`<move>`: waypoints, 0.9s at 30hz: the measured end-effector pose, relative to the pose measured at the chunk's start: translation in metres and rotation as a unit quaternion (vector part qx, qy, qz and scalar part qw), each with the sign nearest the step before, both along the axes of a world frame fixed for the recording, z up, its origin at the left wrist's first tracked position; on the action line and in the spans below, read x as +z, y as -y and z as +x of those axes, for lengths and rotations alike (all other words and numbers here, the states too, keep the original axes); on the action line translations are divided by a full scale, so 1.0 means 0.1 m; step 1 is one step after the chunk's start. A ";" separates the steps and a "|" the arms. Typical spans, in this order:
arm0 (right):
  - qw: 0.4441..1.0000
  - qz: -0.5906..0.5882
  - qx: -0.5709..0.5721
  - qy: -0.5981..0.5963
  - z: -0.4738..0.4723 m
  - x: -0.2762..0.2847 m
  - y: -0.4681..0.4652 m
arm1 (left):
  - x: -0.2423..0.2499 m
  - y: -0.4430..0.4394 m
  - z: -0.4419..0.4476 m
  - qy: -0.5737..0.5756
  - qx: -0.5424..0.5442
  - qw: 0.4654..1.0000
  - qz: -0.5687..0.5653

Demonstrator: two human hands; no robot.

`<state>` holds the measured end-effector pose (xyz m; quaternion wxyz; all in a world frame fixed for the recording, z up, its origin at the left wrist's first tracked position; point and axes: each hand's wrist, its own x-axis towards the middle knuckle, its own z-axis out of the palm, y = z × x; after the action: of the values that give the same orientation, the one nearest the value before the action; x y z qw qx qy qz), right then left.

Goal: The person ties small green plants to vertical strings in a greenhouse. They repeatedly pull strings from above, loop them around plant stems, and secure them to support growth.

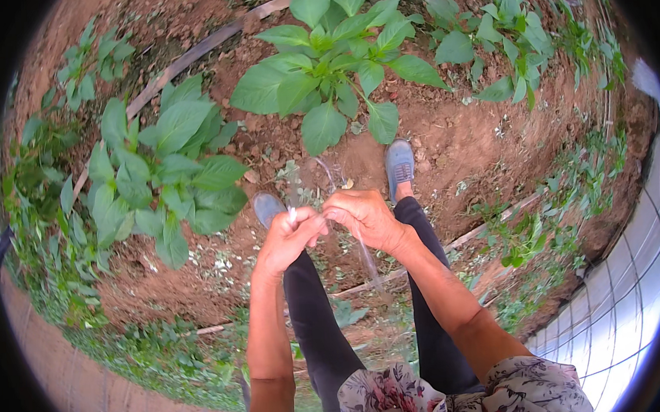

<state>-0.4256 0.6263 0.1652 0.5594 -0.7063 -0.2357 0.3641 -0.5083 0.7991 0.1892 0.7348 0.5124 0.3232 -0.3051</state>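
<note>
My left hand [290,238] and my right hand [366,218] meet at the fingertips, above the soil and between my legs. Both are pinched on a thin, clear plastic strand [369,262]. One length of it hangs blurred below my right hand, and another shows beyond the knuckles. A white bit of the strand pokes up between the fingers of my left hand. The exact grip at the fingertips is hidden. Beyond my hands grows a leafy green plant [324,126], which looks like a pepper plant. Another broad-leaved plant [174,127] stands to the left.
My shoes [400,161] stand on reddish-brown soil [449,145]. A flat strip [212,42], perhaps drip tape, runs behind the plants. More plants [513,38] grow at the upper right. Pale sheeting with dark lines [606,326] borders the lower right. Low weeds [149,357] edge the lower left.
</note>
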 end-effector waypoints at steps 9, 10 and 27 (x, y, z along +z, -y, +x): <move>0.952 0.019 -0.229 -0.202 0.45 -0.62 -0.49 | -0.80 -0.18 0.81 0.264 -0.073 0.790 0.548; 0.935 0.035 -0.257 -0.241 0.52 -0.71 -0.55 | -0.91 -0.15 0.94 0.238 -0.020 0.820 0.519; 0.752 0.165 -0.475 -0.425 1.38 -1.36 -0.40 | -2.10 0.22 2.30 0.274 0.205 0.920 0.194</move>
<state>-0.2875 0.6661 0.0289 0.8108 -0.3963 0.3361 0.2695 -0.2780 0.7771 -0.0207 0.7273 0.6310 0.2600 0.0728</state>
